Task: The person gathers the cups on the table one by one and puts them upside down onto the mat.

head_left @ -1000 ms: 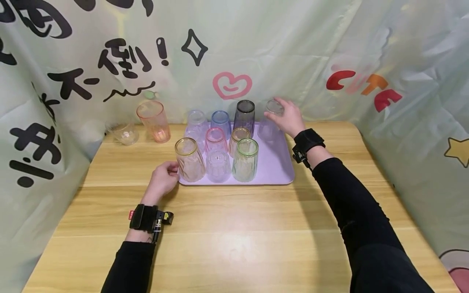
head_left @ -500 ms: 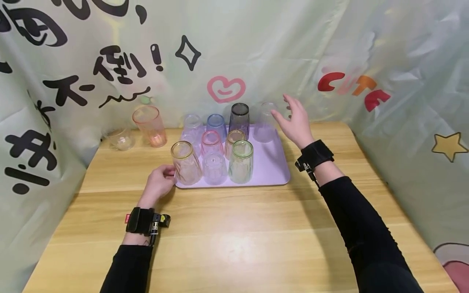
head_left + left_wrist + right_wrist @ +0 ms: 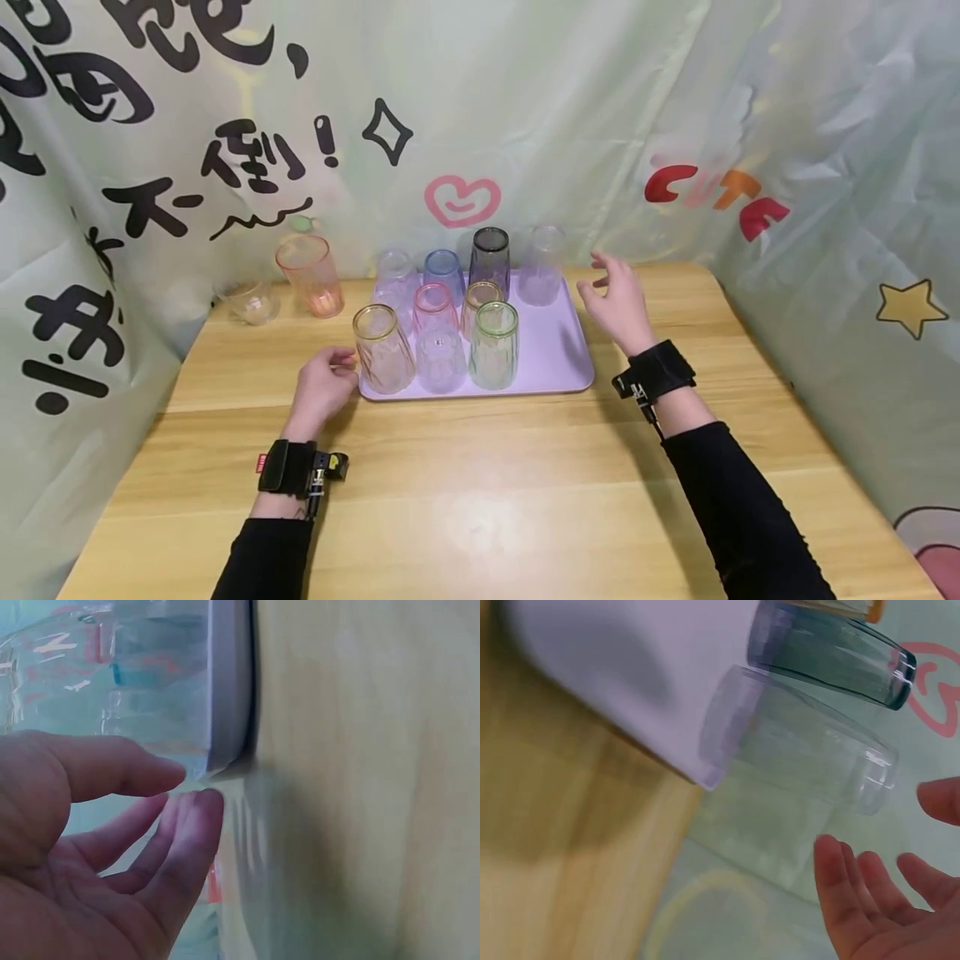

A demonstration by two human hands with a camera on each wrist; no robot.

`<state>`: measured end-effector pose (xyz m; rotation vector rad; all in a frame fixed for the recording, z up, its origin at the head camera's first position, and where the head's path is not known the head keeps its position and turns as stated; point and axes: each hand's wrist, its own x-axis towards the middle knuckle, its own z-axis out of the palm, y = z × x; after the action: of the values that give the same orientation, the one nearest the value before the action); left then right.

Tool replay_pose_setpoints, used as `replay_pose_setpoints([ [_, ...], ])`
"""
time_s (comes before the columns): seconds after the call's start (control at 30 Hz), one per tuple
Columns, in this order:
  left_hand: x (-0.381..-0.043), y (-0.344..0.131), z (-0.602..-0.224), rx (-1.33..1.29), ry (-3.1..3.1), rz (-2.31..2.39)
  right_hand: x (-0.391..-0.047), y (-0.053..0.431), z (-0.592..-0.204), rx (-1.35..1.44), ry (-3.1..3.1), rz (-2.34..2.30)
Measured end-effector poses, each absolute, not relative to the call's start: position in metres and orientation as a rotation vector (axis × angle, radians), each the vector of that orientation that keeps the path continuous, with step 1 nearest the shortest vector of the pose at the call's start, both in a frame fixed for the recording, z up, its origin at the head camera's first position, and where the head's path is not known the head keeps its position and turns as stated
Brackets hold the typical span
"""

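My right hand (image 3: 619, 307) hovers off the tray's right side, fingers loosely bent and holding nothing. The nearest thing to it is a clear glass (image 3: 542, 267), upside down at the back right of the lilac tray (image 3: 555, 354); the right wrist view shows a gap between fingertips and glass (image 3: 810, 746). At the tray's front left corner, my left hand (image 3: 324, 387) has its thumb and fingers apart with nothing between them. Its fingertips lie close to the tray edge (image 3: 229, 690) and an amber-rimmed glass (image 3: 384, 354); whether they touch is unclear.
Upturned glasses also on the tray include a green one (image 3: 495, 350), a pink one (image 3: 435, 308), a blue one (image 3: 444, 275) and a dark one (image 3: 490, 262). An orange-pink tumbler (image 3: 313, 279) and a clear bowl-like glass (image 3: 253, 304) stand at the table's back left.
My right hand has let go of the clear glass at the back right and drawn away to the right and towards me. My left hand has eased slightly away from the tray corner.
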<state>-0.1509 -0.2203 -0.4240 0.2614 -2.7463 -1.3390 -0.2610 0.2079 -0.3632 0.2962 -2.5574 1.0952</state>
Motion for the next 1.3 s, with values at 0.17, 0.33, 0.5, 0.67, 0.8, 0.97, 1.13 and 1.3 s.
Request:
replay_pose_setpoints([
  [0.17,-0.156,-0.225,-0.419,0.354,-2.608,-1.310,-0.249,0.213,-0.383,0.271,-2.719,1.031],
  [0.33,-0.166,-0.233,-0.413,0.411,-2.410,-1.255,-0.239,0.214,-0.398,0.263,-2.854,0.970],
  [0.5,-0.181,-0.243,-0.408,0.431,-2.252,-1.216,-0.231,0.215,-0.407,0.305,-2.945,0.899],
  [0.67,-0.196,-0.253,-0.405,0.478,-2.210,-1.161,-0.225,0.216,-0.414,0.369,-3.002,0.804],
  [0.8,-0.206,-0.261,-0.400,0.508,-2.232,-1.178,-0.224,0.218,-0.418,0.375,-3.017,0.758],
  [0.97,-0.218,-0.267,-0.393,0.536,-2.302,-1.239,-0.223,0.220,-0.423,0.362,-3.023,0.733],
  [1.13,-0.231,-0.267,-0.387,0.572,-2.334,-1.359,-0.220,0.220,-0.425,0.355,-3.007,0.727],
  [1.3,-0.245,-0.268,-0.384,0.597,-2.335,-1.426,-0.219,0.219,-0.426,0.359,-2.993,0.694],
])
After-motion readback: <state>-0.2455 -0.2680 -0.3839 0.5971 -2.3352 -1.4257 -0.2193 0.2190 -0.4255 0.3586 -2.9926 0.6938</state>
